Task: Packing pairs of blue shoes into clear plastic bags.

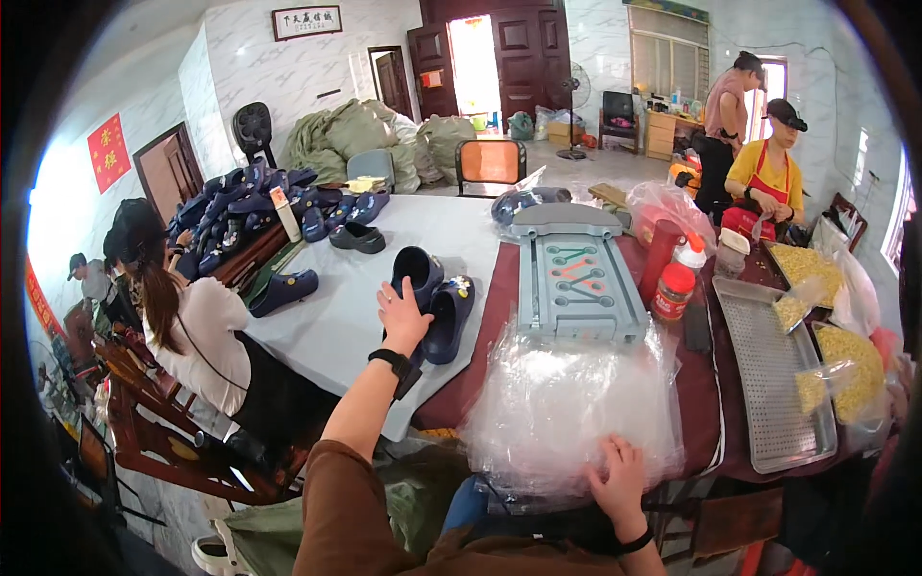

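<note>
A pair of dark navy clogs stands on the white tabletop in front of me. My left hand (pixel 405 315) is open, its fingers spread against or just over the left clog (pixel 419 272); whether it touches I cannot tell. Beside that one sits the right clog (pixel 449 324), with small light charms on its upper. Over the near edge of a stack of clear plastic bags (pixel 567 408), my right hand (pixel 619 477) rests with fingers apart, holding nothing visible. Behind the bags lies a grey plastic board (pixel 581 274) with an orange and green pattern.
A heap of navy clogs (pixel 240 206) fills the far left of the white table (pixel 355 288), where a person in white sits. To the right stand a red-lidded jar (pixel 674 288), a perforated metal tray (pixel 776 384) and bags of yellow pieces (pixel 850 370). Two people are at the far right.
</note>
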The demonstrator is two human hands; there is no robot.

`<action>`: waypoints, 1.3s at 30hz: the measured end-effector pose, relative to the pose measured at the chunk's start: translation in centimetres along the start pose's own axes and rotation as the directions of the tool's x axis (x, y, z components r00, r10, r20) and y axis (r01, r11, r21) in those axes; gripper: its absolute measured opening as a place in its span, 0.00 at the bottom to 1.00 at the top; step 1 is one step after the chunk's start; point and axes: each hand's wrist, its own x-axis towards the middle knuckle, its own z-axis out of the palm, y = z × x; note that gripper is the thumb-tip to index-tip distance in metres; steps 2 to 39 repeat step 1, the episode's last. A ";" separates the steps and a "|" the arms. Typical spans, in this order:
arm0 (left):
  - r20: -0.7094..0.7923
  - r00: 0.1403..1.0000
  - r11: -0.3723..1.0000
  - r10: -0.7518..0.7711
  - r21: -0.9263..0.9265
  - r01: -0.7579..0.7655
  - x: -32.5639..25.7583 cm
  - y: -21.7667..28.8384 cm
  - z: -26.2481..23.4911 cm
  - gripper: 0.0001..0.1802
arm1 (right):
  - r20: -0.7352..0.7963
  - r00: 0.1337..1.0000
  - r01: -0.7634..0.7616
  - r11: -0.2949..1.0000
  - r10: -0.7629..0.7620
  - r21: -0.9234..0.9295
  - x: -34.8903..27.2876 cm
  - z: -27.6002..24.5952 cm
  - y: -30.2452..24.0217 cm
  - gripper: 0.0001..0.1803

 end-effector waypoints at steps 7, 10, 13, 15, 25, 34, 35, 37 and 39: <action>0.069 0.996 0.997 -0.065 -0.030 0.067 0.8 0.4 0.2 0.59 | 0.008 1.000 -0.015 1.000 0.015 0.000 -0.1 0.1 0.3 0.32; 0.069 0.996 0.997 -0.065 -0.030 0.067 0.8 0.4 0.2 0.59 | 0.008 1.000 -0.015 1.000 0.015 0.000 -0.1 0.1 0.3 0.32; 0.069 0.996 0.997 -0.065 -0.030 0.067 0.8 0.4 0.2 0.59 | 0.008 1.000 -0.015 1.000 0.015 0.000 -0.1 0.1 0.3 0.32; 0.069 0.996 0.997 -0.065 -0.030 0.067 0.8 0.4 0.2 0.59 | 0.008 1.000 -0.015 1.000 0.015 0.000 -0.1 0.1 0.3 0.32; 0.069 0.996 0.997 -0.065 -0.030 0.067 0.8 0.4 0.2 0.59 | 0.008 1.000 -0.015 1.000 0.015 0.000 -0.1 0.1 0.3 0.32; 0.069 0.996 0.997 -0.065 -0.030 0.067 0.8 0.4 0.2 0.59 | 0.008 1.000 -0.015 1.000 0.015 0.000 -0.1 0.1 0.3 0.32; 0.069 0.996 0.997 -0.065 -0.030 0.067 0.8 0.4 0.2 0.59 | 0.008 1.000 -0.015 1.000 0.015 0.000 -0.1 0.1 0.3 0.32; 0.069 0.996 0.997 -0.065 -0.030 0.067 0.8 0.4 0.2 0.59 | 0.008 1.000 -0.015 1.000 0.015 0.000 -0.1 0.1 0.3 0.32; 0.069 0.996 0.997 -0.065 -0.030 0.067 0.8 0.4 0.2 0.59 | 0.008 1.000 -0.015 1.000 0.015 0.000 -0.1 0.1 0.3 0.32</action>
